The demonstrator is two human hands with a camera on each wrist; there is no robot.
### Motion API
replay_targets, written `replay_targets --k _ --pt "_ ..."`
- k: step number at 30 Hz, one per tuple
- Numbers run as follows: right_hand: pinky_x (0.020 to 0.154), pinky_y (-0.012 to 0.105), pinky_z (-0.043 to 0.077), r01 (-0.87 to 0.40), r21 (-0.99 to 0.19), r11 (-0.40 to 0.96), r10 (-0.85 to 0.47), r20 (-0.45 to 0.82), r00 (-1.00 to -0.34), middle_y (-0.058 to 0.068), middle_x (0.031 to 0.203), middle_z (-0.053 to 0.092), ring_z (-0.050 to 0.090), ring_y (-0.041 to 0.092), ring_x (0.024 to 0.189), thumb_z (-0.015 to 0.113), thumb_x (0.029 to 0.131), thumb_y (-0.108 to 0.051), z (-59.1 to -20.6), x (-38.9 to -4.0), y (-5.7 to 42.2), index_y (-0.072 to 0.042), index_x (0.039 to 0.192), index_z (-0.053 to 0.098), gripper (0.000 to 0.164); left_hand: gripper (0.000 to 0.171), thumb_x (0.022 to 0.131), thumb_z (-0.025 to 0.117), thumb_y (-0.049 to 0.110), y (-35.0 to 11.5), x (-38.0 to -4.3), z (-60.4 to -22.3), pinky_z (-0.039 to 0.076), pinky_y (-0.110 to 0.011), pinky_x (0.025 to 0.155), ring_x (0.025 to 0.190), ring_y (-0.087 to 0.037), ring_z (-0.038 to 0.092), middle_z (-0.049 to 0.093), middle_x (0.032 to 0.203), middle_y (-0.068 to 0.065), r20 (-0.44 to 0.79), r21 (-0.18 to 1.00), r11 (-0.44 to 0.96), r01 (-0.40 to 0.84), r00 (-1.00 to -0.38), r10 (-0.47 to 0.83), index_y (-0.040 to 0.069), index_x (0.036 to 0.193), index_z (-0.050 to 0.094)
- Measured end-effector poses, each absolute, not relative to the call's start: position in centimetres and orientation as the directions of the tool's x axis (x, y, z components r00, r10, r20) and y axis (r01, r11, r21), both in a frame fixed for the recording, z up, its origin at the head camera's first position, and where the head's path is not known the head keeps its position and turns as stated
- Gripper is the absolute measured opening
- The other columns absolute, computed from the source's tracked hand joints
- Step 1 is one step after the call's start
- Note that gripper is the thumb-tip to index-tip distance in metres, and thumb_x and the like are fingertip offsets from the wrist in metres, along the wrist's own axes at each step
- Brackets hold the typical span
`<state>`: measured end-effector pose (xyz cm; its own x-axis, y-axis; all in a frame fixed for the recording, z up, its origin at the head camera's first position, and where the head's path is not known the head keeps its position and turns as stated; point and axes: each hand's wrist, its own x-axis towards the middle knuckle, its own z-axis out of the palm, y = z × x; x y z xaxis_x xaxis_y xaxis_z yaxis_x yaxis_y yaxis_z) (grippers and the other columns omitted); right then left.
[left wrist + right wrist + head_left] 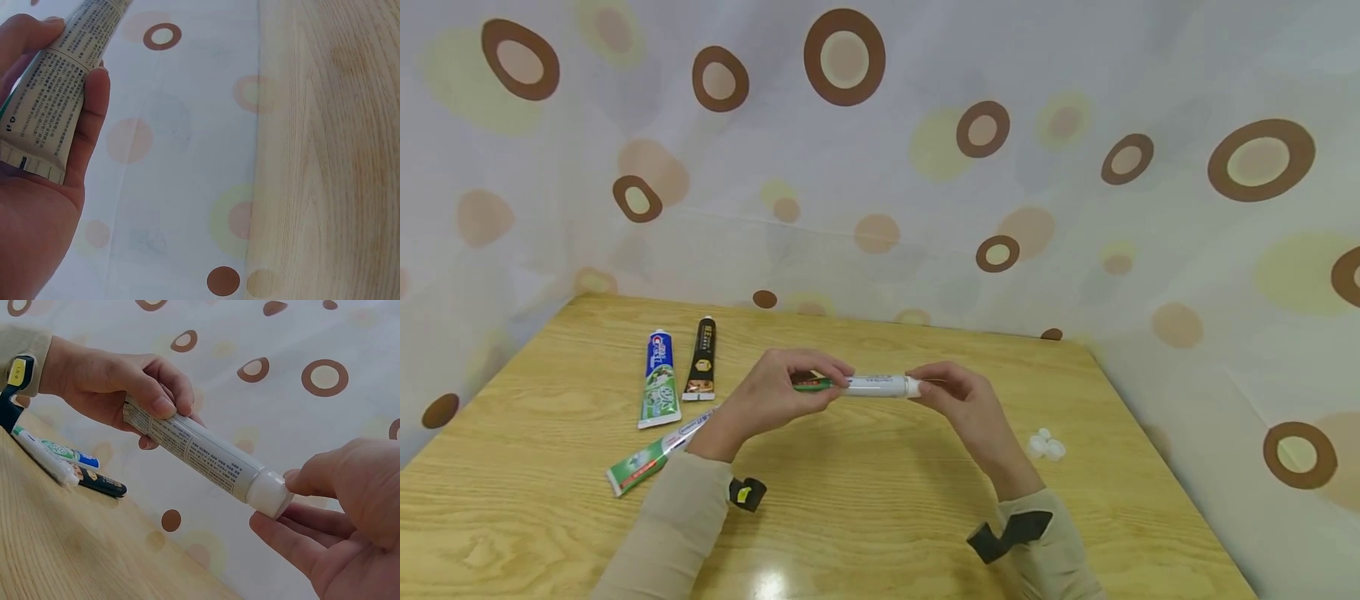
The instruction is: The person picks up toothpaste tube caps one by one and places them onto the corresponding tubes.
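A toothpaste tube (877,386) is held level above the table between both hands, its printed back showing in the right wrist view. The left hand (786,389) grips the tube near its flat crimped end, thumb on one face and fingers round the edge. At the other end sits a white round cap (270,494), on the tube's neck. My right hand (350,519) pinches this cap between thumb and fingers. In the left wrist view the crimped end of the tube (47,112) lies against the palm.
On the table's left lie a blue and green toothpaste tube (660,379), a black tube (702,358) and a white and green tube (647,458) partly behind the left forearm. Several small white caps (1046,445) lie on the right. A spotted curtain (880,283) stands behind the table.
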<state>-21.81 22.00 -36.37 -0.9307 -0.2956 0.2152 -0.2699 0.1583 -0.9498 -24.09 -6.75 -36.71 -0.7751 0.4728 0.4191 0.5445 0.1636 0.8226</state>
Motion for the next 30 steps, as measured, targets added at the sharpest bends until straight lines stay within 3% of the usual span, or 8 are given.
replay_targets --k 5,10,19,30 --pt "0.096 0.032 0.054 -0.27 -0.953 0.135 -0.329 0.214 -0.92 0.011 0.123 0.064 0.067 0.018 0.109 0.062 0.098 -0.014 -36.34 -21.75 22.26 -0.001 0.125 0.063 0.03 0.015 0.087 0.074 0.006 -6.65 -24.21 -36.66 0.058 -0.026 0.077 0.104 -0.013 0.069 0.074 0.112 0.002 0.42 0.823 0.156 0.546 -0.77 0.48 0.02 0.092 0.078" --pt "0.095 0.032 0.054 -0.25 -0.961 0.119 -0.345 0.196 -0.918 0.017 0.129 0.059 0.065 0.017 0.109 0.06 0.1 -0.013 -36.51 -21.85 22.36 0.003 0.13 0.058 0.034 0.014 0.088 0.075 0.008 -6.63 -24.04 -36.64 0.058 -0.026 0.075 0.103 -0.013 0.069 0.074 0.113 0.001 0.413 0.828 0.15 0.541 -0.768 0.489 0.02 0.093 0.079" --pt "0.095 0.032 0.054 -0.238 -0.956 0.173 -0.308 0.177 -0.935 0.014 0.125 0.062 0.064 0.022 0.108 0.062 0.099 -0.02 -36.52 -21.98 22.44 -0.006 0.122 0.066 0.027 0.014 0.088 0.075 0.007 -6.55 -23.88 -36.63 0.058 -0.027 0.078 0.104 -0.014 0.069 0.074 0.113 0.001 0.398 0.841 0.145 0.522 -0.777 0.487 0.02 0.093 0.079" --pt "0.096 0.031 0.054 -0.242 -0.96 0.144 -0.33 0.184 -0.926 0.015 0.132 0.06 0.064 0.02 0.112 0.061 0.1 -0.018 -36.29 -21.64 22.71 -0.006 0.13 0.06 0.033 0.013 0.089 0.074 0.009 -6.44 -23.74 -36.38 0.058 -0.027 0.08 0.106 -0.013 0.069 0.074 0.114 0.002 0.387 0.847 0.141 0.513 -0.777 0.496 0.021 0.094 0.078"
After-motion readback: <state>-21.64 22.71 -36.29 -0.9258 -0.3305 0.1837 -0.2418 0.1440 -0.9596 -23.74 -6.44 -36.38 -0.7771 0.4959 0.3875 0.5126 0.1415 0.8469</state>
